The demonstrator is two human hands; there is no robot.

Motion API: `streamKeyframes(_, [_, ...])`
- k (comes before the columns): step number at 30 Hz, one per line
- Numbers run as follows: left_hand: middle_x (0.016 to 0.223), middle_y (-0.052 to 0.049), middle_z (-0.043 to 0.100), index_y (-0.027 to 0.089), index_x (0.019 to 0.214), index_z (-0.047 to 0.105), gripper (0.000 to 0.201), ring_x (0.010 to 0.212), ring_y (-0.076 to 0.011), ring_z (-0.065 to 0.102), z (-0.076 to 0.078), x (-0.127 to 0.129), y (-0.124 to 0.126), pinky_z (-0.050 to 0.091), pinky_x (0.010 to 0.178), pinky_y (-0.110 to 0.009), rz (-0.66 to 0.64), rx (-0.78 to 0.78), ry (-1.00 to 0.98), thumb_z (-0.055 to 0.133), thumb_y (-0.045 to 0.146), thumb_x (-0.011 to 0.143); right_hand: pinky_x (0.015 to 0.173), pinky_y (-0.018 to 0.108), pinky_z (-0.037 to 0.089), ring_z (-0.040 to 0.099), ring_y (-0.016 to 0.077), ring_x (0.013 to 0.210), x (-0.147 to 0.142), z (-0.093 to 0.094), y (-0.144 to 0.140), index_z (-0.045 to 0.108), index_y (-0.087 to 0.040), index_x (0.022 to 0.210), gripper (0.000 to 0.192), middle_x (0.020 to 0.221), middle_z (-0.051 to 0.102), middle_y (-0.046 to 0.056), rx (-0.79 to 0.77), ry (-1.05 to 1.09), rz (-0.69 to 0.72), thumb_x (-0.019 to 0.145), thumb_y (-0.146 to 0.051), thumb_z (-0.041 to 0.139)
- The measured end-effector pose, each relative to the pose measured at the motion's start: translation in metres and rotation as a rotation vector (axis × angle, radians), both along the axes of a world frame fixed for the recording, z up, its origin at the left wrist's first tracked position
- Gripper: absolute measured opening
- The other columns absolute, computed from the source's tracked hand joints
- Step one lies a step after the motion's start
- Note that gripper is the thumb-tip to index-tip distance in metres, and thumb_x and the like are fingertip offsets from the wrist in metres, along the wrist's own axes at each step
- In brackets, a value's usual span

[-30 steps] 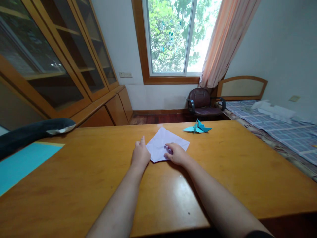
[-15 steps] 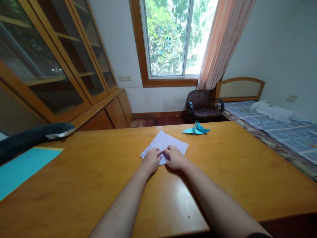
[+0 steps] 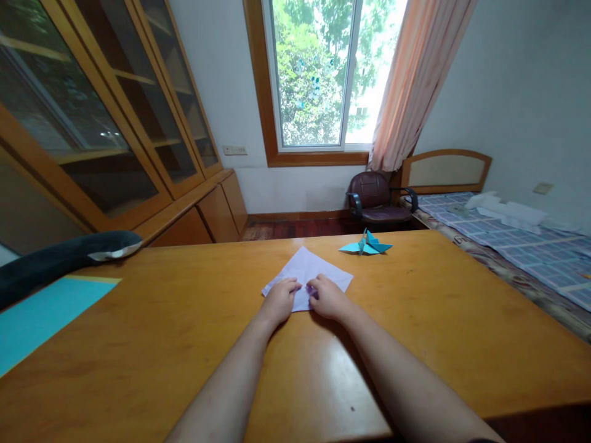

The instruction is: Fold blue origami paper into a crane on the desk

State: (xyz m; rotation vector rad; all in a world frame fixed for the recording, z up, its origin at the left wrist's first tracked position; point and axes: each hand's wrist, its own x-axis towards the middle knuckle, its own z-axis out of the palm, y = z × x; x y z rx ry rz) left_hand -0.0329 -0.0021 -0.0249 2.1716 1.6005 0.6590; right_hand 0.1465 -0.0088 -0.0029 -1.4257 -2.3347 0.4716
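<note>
A pale lilac sheet of paper (image 3: 310, 272) lies flat on the wooden table (image 3: 184, 320), turned like a diamond. My left hand (image 3: 278, 300) and my right hand (image 3: 325, 297) both rest on its near corner, fingertips almost meeting and pressing the paper down. Whether the corner is pinched or only pressed is hidden by the fingers. A folded blue paper figure (image 3: 366, 245) stands beyond the sheet, to the right.
A turquoise sheet (image 3: 37, 314) lies at the table's left edge under a dark plush toy (image 3: 60, 258). Glass-door cabinets (image 3: 92, 123) line the left wall. Past the table stand a brown armchair (image 3: 376, 197), a window and a bed (image 3: 521, 240).
One second ago my left hand was beside the sheet with the thumb raised. It then moved onto the paper's near corner beside my right hand. Since half a second ago, little has shifted.
</note>
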Motion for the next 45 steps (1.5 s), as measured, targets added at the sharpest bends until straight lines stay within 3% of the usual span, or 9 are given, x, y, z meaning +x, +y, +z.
streamKeyframes(6, [0.125, -0.007, 0.064, 0.018, 0.107, 0.071, 0.036, 0.118, -0.0179, 0.057, 0.001, 0.0, 0.0, 0.039, 0.106, -0.034, 0.006, -0.005, -0.002, 0.042, 0.014, 0.085, 0.07, 0.025, 0.041, 0.057, 0.0166, 0.079, 0.0, 0.005, -0.003, 0.06, -0.018, 0.096, 0.022, 0.09, 0.064, 0.005, -0.034, 0.122, 0.005, 0.074, -0.017, 0.056])
streamKeyframes(10, [0.127, -0.009, 0.062, 0.017, 0.107, 0.071, 0.037, 0.12, -0.0183, 0.056, 0.004, -0.004, 0.001, 0.039, 0.106, -0.032, 0.053, -0.008, 0.044, 0.041, 0.012, 0.085, 0.063, 0.022, 0.038, 0.055, 0.0131, 0.07, -0.001, 0.009, -0.006, 0.064, -0.018, 0.092, 0.021, 0.081, 0.067, 0.002, -0.063, 0.206, 0.138, 0.075, -0.014, 0.052])
streamKeyframes(17, [0.136, -0.016, 0.053, 0.012, 0.118, 0.064, 0.041, 0.128, -0.0248, 0.047, 0.009, -0.005, -0.002, 0.031, 0.11, -0.034, 0.183, 0.0, 0.222, 0.054, 0.032, 0.083, 0.055, 0.023, 0.033, 0.051, 0.0113, 0.056, -0.001, 0.011, -0.01, 0.071, -0.017, 0.075, 0.021, 0.069, 0.069, 0.002, -0.25, 0.006, 0.329, 0.081, -0.03, 0.056])
streamKeyframes(20, [0.145, -0.016, 0.043, 0.018, 0.129, 0.057, 0.054, 0.135, -0.0312, 0.037, 0.008, 0.001, -0.006, 0.027, 0.111, -0.045, 0.185, -0.033, 0.315, 0.054, 0.045, 0.083, 0.059, 0.023, 0.036, 0.054, 0.013, 0.062, -0.004, 0.008, -0.008, 0.071, -0.017, 0.078, 0.022, 0.074, 0.069, 0.004, -0.151, -0.012, 0.221, 0.084, -0.023, 0.05])
streamKeyframes(25, [0.156, -0.013, 0.024, 0.029, 0.141, 0.041, 0.07, 0.142, -0.0405, 0.018, 0.006, 0.008, -0.01, 0.014, 0.106, -0.068, 0.184, -0.138, 0.362, 0.045, 0.065, 0.081, 0.086, 0.03, 0.041, 0.056, 0.0209, 0.098, -0.011, -0.001, -0.004, 0.066, -0.016, 0.096, 0.021, 0.103, 0.065, 0.012, 0.075, -0.057, 0.016, 0.086, -0.016, 0.047])
streamKeyframes(31, [0.157, -0.011, 0.019, 0.031, 0.144, 0.036, 0.076, 0.143, -0.0402, 0.013, 0.009, 0.008, -0.012, 0.01, 0.105, -0.071, 0.188, -0.161, 0.383, 0.043, 0.069, 0.079, 0.11, 0.049, 0.022, 0.032, 0.0284, 0.136, -0.013, -0.014, -0.002, 0.045, -0.02, 0.137, 0.048, 0.148, 0.039, 0.012, 0.002, -0.11, -0.004, 0.09, -0.025, 0.045])
streamKeyframes(34, [0.158, -0.01, 0.017, 0.031, 0.146, 0.033, 0.078, 0.143, -0.0406, 0.012, 0.009, 0.008, -0.012, 0.009, 0.104, -0.072, 0.176, -0.169, 0.401, 0.041, 0.071, 0.079, 0.111, 0.051, 0.02, 0.031, 0.0288, 0.138, -0.014, -0.021, 0.002, 0.044, -0.02, 0.139, 0.05, 0.149, 0.038, 0.011, -0.018, -0.09, -0.021, 0.089, -0.025, 0.046])
streamKeyframes(38, [0.158, -0.009, 0.015, 0.032, 0.147, 0.029, 0.086, 0.143, -0.0412, 0.01, 0.007, -0.005, -0.012, 0.009, 0.104, -0.073, 0.164, -0.188, 0.434, 0.039, 0.077, 0.075, 0.106, 0.037, 0.033, 0.047, 0.0237, 0.124, -0.005, -0.021, 0.016, 0.06, -0.018, 0.122, 0.038, 0.134, 0.053, 0.012, 0.01, 0.06, -0.083, 0.086, -0.019, 0.047])
streamKeyframes(45, [0.159, -0.008, 0.009, 0.029, 0.149, 0.024, 0.086, 0.143, -0.0415, 0.007, 0.012, -0.091, -0.002, 0.013, 0.102, -0.074, 0.449, -0.28, 0.484, 0.029, 0.077, 0.077, 0.102, 0.042, 0.034, 0.043, 0.0322, 0.118, 0.067, 0.001, 0.06, 0.057, -0.021, 0.129, 0.054, 0.125, 0.045, 0.015, 0.217, 0.215, -0.758, 0.076, -0.017, 0.052])
